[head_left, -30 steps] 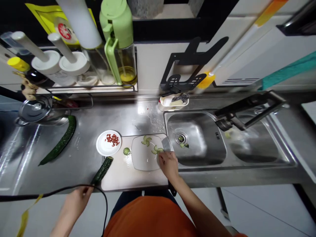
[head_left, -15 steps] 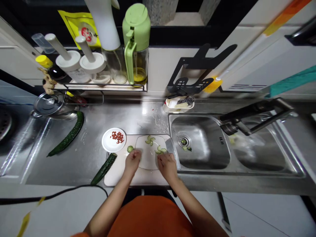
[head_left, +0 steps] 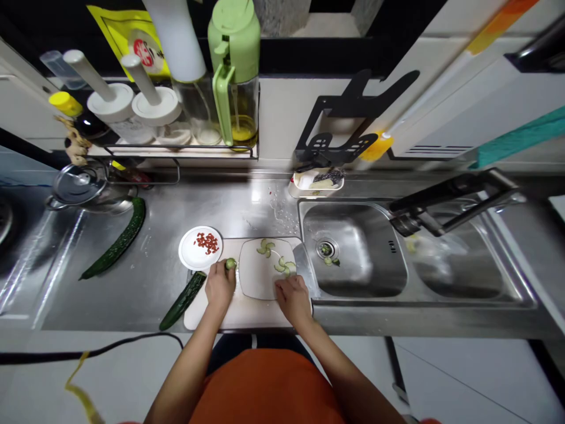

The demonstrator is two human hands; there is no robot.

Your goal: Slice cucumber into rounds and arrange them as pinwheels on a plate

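Note:
My left hand (head_left: pixel 220 286) is at the left part of the pale cutting board (head_left: pixel 207 315), its fingers closed around a small stack of cucumber slices (head_left: pixel 230 264). My right hand (head_left: pixel 293 298) rests over the lower right of a white squarish plate (head_left: pixel 253 274), fingers bent together; whatever is between their tips is hidden. Thin cucumber slices lie fanned on the plate in two curved groups, one at the top (head_left: pixel 265 248) and one at the right (head_left: pixel 285 266). A cut cucumber (head_left: pixel 183 301) leans over the board's left edge. The knife blade (head_left: pixel 306 268) lies along the board's right side.
A white dish (head_left: pixel 189 249) of red bits stands behind the board. Further left lie a whole cucumber (head_left: pixel 115 246) and a lidded pot (head_left: pixel 82 185). On the right is a double sink (head_left: pixel 359 250) with a black faucet (head_left: pixel 445 203). Seasoning jars (head_left: pixel 156 112) stand on a rack.
My left hand has moved left from the plate's edge to the stack of cucumber slices and closed on it. My right hand stays near the plate's lower right. The view has shifted slightly.

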